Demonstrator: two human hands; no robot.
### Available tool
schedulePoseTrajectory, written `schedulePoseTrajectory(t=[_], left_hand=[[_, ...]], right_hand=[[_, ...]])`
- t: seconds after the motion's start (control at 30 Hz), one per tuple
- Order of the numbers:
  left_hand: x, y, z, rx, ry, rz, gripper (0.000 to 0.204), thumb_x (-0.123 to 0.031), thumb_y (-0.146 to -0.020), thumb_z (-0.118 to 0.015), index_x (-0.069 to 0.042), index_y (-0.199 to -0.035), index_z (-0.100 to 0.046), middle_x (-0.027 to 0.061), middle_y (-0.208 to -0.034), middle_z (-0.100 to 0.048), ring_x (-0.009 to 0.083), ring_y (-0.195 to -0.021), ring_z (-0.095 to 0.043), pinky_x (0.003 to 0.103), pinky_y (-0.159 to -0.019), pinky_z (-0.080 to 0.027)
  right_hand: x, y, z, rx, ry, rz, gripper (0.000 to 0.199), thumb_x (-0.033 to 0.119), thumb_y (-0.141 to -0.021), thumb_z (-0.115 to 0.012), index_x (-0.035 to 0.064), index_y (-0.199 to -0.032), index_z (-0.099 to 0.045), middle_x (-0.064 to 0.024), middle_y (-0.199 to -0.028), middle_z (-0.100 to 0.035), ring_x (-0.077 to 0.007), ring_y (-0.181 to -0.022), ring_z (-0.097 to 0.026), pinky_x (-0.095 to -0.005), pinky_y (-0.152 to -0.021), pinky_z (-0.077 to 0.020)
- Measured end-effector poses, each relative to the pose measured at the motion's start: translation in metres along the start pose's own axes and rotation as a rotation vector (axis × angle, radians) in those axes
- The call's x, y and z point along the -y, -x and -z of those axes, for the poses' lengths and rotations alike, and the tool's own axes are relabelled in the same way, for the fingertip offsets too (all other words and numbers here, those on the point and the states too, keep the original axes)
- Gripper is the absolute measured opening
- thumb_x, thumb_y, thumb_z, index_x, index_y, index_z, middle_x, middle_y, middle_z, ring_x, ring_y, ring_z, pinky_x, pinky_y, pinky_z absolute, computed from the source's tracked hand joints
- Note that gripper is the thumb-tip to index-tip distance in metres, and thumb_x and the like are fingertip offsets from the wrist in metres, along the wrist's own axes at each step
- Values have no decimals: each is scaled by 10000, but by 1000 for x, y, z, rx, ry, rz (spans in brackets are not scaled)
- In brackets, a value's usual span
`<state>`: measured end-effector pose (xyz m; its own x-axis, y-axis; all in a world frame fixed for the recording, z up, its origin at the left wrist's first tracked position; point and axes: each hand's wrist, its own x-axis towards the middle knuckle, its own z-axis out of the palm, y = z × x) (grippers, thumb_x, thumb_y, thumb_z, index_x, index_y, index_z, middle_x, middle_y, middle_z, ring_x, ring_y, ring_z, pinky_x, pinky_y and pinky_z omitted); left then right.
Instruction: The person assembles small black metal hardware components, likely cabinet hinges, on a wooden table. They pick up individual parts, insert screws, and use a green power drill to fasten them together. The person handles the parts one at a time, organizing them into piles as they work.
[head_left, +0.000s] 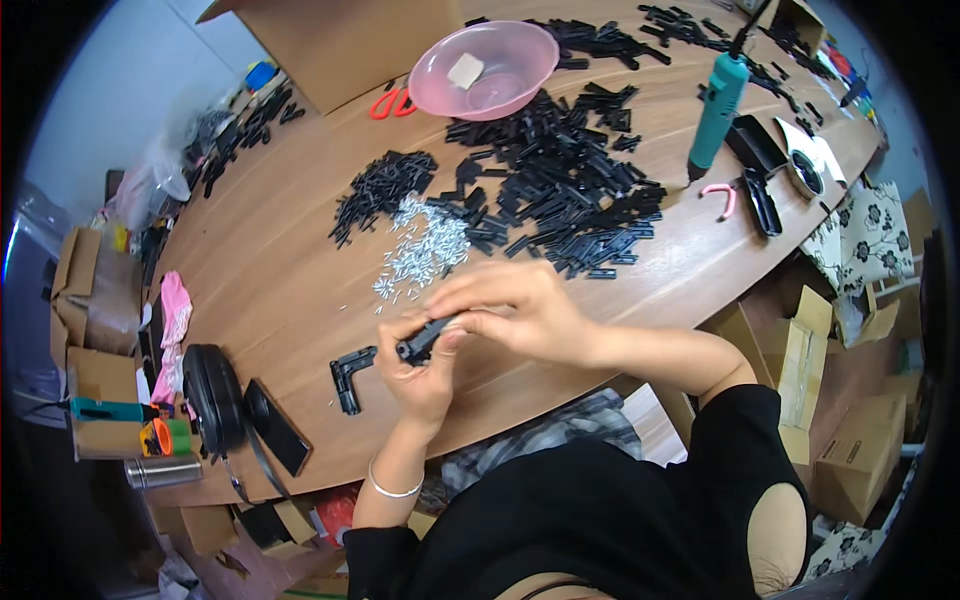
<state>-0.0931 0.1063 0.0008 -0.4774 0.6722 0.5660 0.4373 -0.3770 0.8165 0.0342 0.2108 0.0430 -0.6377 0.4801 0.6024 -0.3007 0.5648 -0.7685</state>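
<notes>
Over the near part of the table, my left hand (424,388) is closed around a black plastic part (424,340). The fingers of my right hand (520,308) press on the far end of that same part, hiding much of its shape. A black L-shaped piece like a toy pistol (350,377) lies just left of my left hand. Beyond my hands spreads a heap of small silvery pins or screws (428,245). Behind it sit a pile of small black parts (385,188) and a larger pile of black plastic pieces (575,190).
A pink basin (485,100) stands at the back beside red-handled scissors (392,104) and a cardboard box (345,45). At right hangs a teal electric screwdriver (720,110), near a pink hook-shaped piece (720,198). A phone (278,428) and a black case (213,400) lie at left.
</notes>
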Motion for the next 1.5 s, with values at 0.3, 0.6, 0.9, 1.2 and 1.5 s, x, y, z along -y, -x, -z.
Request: schedulePoseTrajectory(t=[0.3, 0.6, 0.9, 1.2, 1.5], left_hand=[[38, -26, 130, -163, -914, 233, 225, -214, -904, -528, -25, -1024, -508, 172, -873, -585, 282, -768, -562, 370, -744, -435], [11, -38, 80, -32, -711, 37, 358, -105, -826, -617, -34, -1157, -500, 162, -1233, -458, 297, -1091, -473, 389, -948, -374], [-14, -35, -34, 624, 549, 942, 497, -172, -898, -561, -34, -1315, -328, 72, -761, -607, 147, -725, -608, 221, -642, -494], [8, -29, -30, 366, 836, 1031, 341, -114, -909, -516, -33, -1191, -342, 227, -1128, -553, 152, -830, -600, 248, -736, -508], [5, -29, -21, 312, 791, 987, 317, -155, -930, -451, -27, -1197, -339, 237, -1125, -559, 235, -827, -645, 240, -629, -545]], right_hand=[[-140, -57, 199, -498, 1548, -252, 521, 168, -746, -646, 59, -1224, -472, -175, -898, -641, -345, -868, -612, -417, -820, -446], [-117, -46, 196, -400, 1210, -204, 343, 204, -743, -673, 19, -1028, -621, -163, -862, -643, -309, -842, -615, -397, -741, -484], [-42, -11, 110, 182, 233, -251, 274, 114, -750, -665, 53, -1017, -660, -125, -841, -672, -261, -780, -641, -314, -764, -499], [-132, 5, 225, -174, 1313, -299, 207, 17, -664, -623, 82, -851, -685, -110, -874, -645, -289, -884, -582, -385, -773, -475], [-128, -3, 220, -387, 1285, -230, 165, 54, -782, -594, 94, -923, -669, -104, -834, -673, -214, -730, -665, -295, -656, -508]])
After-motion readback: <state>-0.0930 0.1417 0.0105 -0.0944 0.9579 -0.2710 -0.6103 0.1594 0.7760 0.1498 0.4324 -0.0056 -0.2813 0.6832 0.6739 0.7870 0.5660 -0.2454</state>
